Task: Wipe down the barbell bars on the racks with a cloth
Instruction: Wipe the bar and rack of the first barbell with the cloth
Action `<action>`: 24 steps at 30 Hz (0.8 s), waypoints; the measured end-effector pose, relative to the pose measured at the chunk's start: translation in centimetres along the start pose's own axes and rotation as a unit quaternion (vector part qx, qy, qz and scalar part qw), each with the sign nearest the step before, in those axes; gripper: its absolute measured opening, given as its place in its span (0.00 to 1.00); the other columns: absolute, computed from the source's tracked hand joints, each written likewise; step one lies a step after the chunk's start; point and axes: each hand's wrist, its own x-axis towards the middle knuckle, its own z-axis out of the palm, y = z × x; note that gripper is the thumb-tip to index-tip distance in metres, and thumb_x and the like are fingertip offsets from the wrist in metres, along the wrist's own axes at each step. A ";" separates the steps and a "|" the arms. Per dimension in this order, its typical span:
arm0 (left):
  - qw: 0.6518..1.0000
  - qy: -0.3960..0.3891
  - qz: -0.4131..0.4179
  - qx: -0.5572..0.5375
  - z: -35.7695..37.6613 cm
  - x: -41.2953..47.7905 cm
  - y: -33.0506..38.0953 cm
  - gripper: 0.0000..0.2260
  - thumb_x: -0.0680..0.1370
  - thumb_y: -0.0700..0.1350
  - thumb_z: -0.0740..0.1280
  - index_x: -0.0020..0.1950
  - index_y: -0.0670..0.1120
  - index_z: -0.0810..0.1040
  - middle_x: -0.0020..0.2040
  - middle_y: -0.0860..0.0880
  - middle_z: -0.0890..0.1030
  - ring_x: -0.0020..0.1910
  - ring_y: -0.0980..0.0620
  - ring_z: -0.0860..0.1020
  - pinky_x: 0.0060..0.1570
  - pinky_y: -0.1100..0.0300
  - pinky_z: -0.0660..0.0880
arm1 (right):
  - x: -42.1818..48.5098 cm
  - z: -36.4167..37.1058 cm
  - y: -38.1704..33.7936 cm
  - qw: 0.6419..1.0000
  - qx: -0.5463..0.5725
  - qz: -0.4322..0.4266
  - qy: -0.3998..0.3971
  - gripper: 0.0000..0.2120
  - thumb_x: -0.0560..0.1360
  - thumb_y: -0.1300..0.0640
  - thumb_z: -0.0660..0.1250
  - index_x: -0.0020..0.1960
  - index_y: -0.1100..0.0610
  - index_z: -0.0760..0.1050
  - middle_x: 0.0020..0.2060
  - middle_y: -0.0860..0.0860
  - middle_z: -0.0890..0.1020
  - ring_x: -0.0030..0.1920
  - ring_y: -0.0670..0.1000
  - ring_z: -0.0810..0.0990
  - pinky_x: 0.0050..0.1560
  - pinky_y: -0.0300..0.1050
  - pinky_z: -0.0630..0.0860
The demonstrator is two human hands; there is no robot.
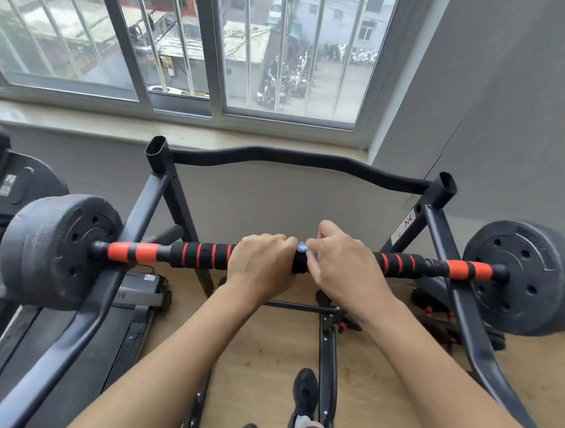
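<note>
The left hand (262,264) was curled over the top of the long black foam barbell bar with orange stripes (200,254) and held it tight. The right hand (341,269) was just beside the left hand. Its bent fingers held a small blue and white cloth (303,248). The cloth was pressed on top of the bar, in the little gap between the two hands. Most of the cloth was hidden under the right hand. The bar lay across a black metal rack (157,200), whose posts stood out past both hands. A round black weight plate (58,246) sat on the bar end far to the left of the left hand. Another one (525,274) sat far to the right of the right hand. Below the hands was a light wooden floor (259,351).
</note>
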 end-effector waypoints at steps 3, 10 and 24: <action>0.996 -0.088 -0.007 -0.021 -1.0 1.2 -0.5 0.09 0.75 0.53 0.66 0.39 0.51 0.71 0.35 0.52 0.76 0.33 0.46 0.74 0.35 0.56 0.68 | -0.3 0.2 -0.2 1.000 -0.010 0.008 0.009 0.11 0.81 0.54 0.61 0.43 0.58 0.75 0.44 0.50 0.70 0.34 0.58 0.74 0.34 0.51 0.72; 0.992 -0.086 0.051 -0.083 -1.4 2.9 -2.2 0.14 0.71 0.58 0.69 0.37 0.52 0.68 0.35 0.52 0.79 0.31 0.48 0.76 0.34 0.57 0.66 | 0.6 0.1 0.3 0.999 0.031 0.015 0.019 0.09 0.79 0.53 0.63 0.42 0.54 0.76 0.43 0.48 0.69 0.36 0.57 0.76 0.36 0.49 0.73; 0.991 -0.122 -0.040 -0.047 -1.3 3.5 -1.4 0.12 0.75 0.57 0.67 0.39 0.50 0.76 0.33 0.52 0.76 0.30 0.50 0.75 0.34 0.57 0.69 | 0.5 0.3 0.1 0.999 0.024 0.005 0.041 0.09 0.81 0.56 0.63 0.44 0.57 0.75 0.44 0.49 0.68 0.33 0.54 0.70 0.34 0.46 0.63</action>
